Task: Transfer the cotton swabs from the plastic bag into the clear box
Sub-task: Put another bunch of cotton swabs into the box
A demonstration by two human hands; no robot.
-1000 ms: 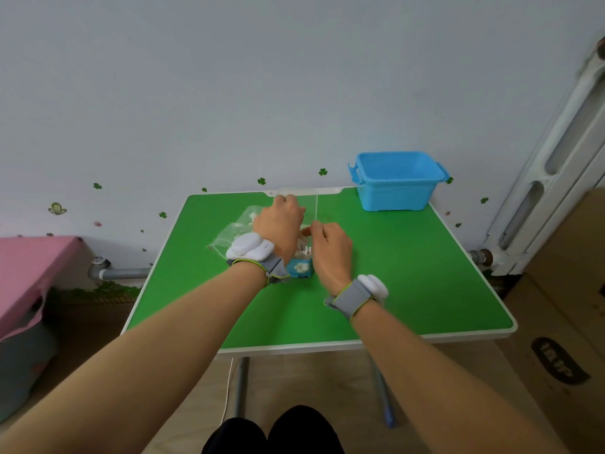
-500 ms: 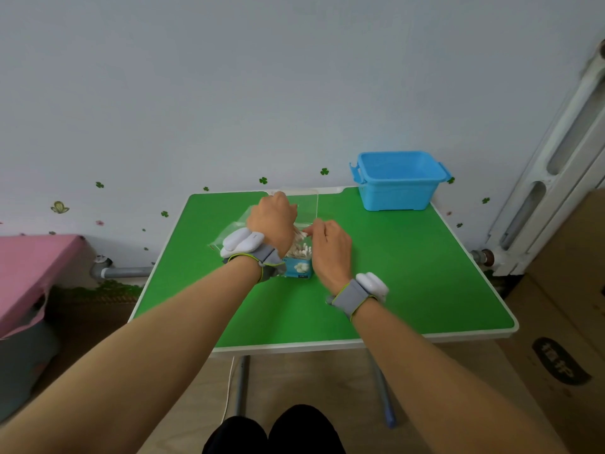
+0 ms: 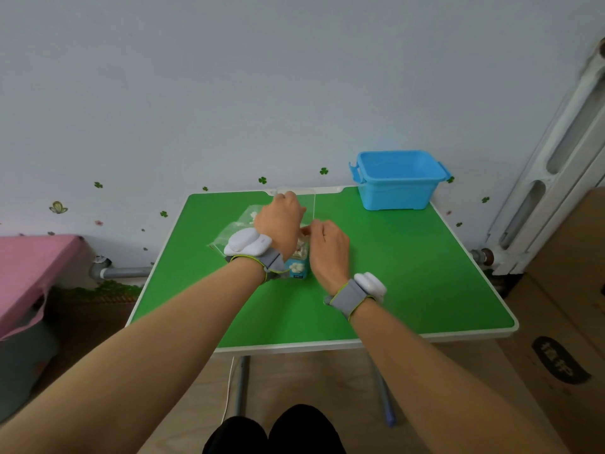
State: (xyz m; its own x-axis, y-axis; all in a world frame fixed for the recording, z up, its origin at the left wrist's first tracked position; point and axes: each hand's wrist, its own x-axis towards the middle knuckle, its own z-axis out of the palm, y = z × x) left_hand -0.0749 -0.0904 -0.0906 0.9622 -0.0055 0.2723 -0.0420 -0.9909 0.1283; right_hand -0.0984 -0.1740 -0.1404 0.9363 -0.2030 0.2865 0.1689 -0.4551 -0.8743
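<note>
The clear box (image 3: 298, 269) with a blue label stands mid-table, its clear lid (image 3: 309, 204) raised upright behind it. White cotton swabs (image 3: 302, 249) fill the box, packed on end. My left hand (image 3: 280, 224) reaches over the box with its fingertips curled on the lid's top edge. My right hand (image 3: 329, 250) presses against the box's right side, its thumb and fingers pinched at the top by the swabs. The plastic bag (image 3: 226, 239) lies flat just left of the box, partly hidden by my left wrist, with a few swabs (image 3: 252, 215) inside.
The green table (image 3: 409, 283) has a white rim. A blue tub (image 3: 397, 188) stands at its far right corner, and the wall runs just behind. A radiator (image 3: 556, 165) and a cardboard box (image 3: 563, 322) are to the right, a pink surface (image 3: 29, 267) to the left.
My left wrist has dropped and turned a little over the box. My right hand stays at the box's right side. The box and bag have not moved.
</note>
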